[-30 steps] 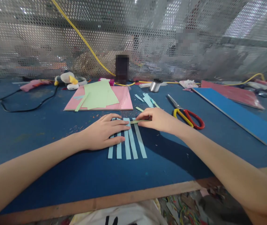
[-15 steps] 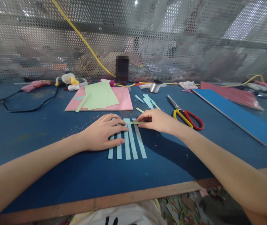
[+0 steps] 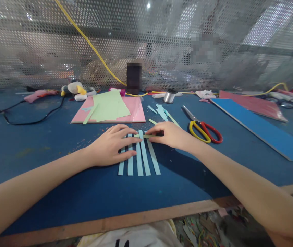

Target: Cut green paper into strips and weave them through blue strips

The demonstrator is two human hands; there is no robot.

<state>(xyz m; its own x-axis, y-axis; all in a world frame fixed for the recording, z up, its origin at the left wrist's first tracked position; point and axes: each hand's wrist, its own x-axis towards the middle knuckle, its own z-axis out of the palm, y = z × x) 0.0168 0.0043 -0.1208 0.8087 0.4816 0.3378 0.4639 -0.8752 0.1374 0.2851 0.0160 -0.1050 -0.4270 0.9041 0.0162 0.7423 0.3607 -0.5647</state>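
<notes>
Several parallel light blue paper strips [image 3: 139, 161] lie lengthwise on the blue work mat [image 3: 46, 171]. My left hand [image 3: 111, 145] rests on them, with its fingers spread over the left strips. A thin pale green paper strip [image 3: 143, 136] runs crosswise over and under the blue strips near their far ends. My right hand [image 3: 168, 134] pinches its right end between thumb and fingers. The two hands are close together, and the fingertips nearly meet above the strips. The green strip's middle is partly hidden by the blue strips.
Red-and-yellow-handled scissors [image 3: 200, 132] lie right of my right hand. Ahead are a pink sheet [image 3: 136, 111] under green paper [image 3: 107, 106] and loose strips [image 3: 160, 111]. A blue board [image 3: 261, 128] lies at right, a black cable [image 3: 33, 116] at left, and a perforated metal screen [image 3: 146, 41] behind.
The green strip has slid left across the blue strips, and its left end now reaches further past them. My right hand has moved left and slightly down with it, closer to my left hand.
</notes>
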